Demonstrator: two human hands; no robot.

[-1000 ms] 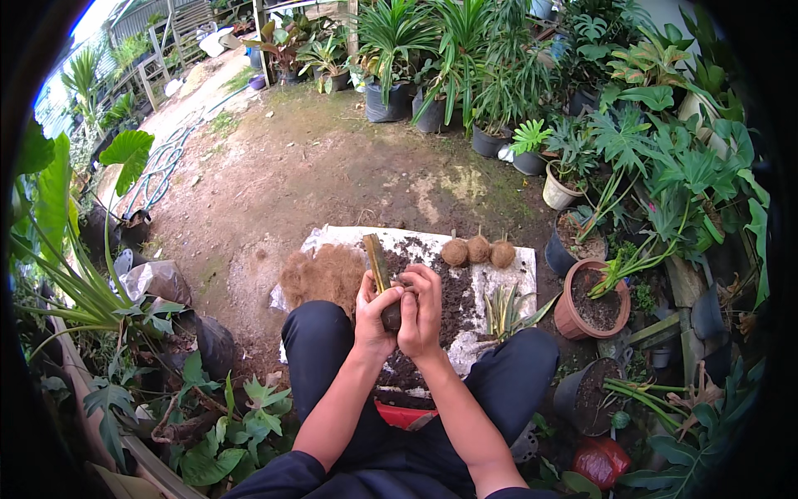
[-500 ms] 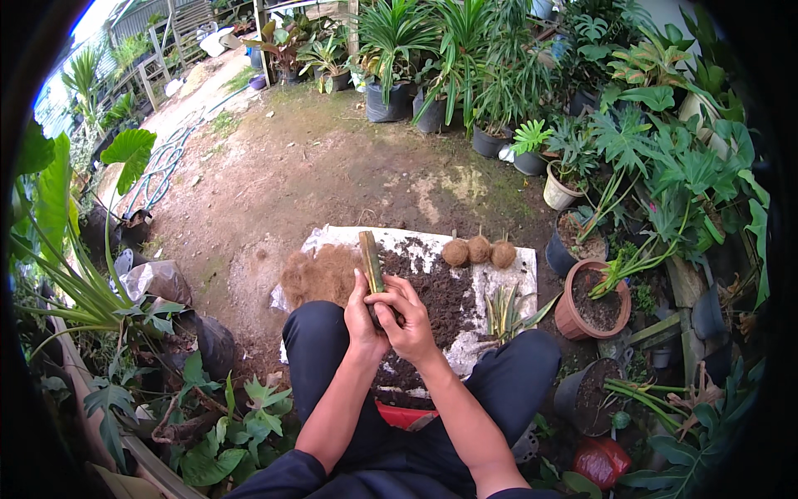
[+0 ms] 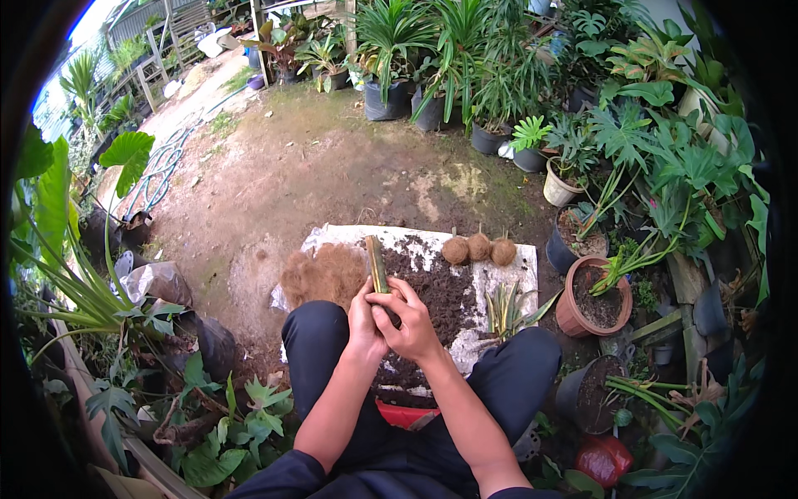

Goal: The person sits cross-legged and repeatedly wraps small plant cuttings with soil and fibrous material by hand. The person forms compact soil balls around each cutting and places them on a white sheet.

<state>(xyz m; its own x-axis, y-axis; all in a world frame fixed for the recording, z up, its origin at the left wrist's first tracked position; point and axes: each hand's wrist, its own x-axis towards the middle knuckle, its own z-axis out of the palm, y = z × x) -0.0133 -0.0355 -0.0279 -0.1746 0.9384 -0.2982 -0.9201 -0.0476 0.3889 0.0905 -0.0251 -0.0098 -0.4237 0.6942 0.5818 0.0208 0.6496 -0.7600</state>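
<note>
Between my knees, my left hand (image 3: 363,320) and my right hand (image 3: 405,320) are closed together around the lower end of a plant cutting (image 3: 376,264). It is a stiff greenish-brown stem, and its cut top points up and away from me. What lies inside my palms is hidden by the fingers. Below my hands, dark soil (image 3: 432,295) is spread over a white sheet (image 3: 490,287). A heap of brown coconut fibre (image 3: 322,277) sits to the left. Toward the far right of the sheet stand fibre-wrapped balls (image 3: 479,248) with short stems. More cuttings (image 3: 502,312) lie beside my right knee.
Part of a red object (image 3: 405,414) shows between my legs. A terracotta pot (image 3: 593,297) and black pots (image 3: 588,395) stand on the right. Leafy plants (image 3: 79,249) line the left, near a coiled hose (image 3: 162,166). Potted plants (image 3: 386,100) stand along the back.
My hands have closed more tightly around the stem's base, the right fingers now pressed in. The stem has shifted slightly right and down.
</note>
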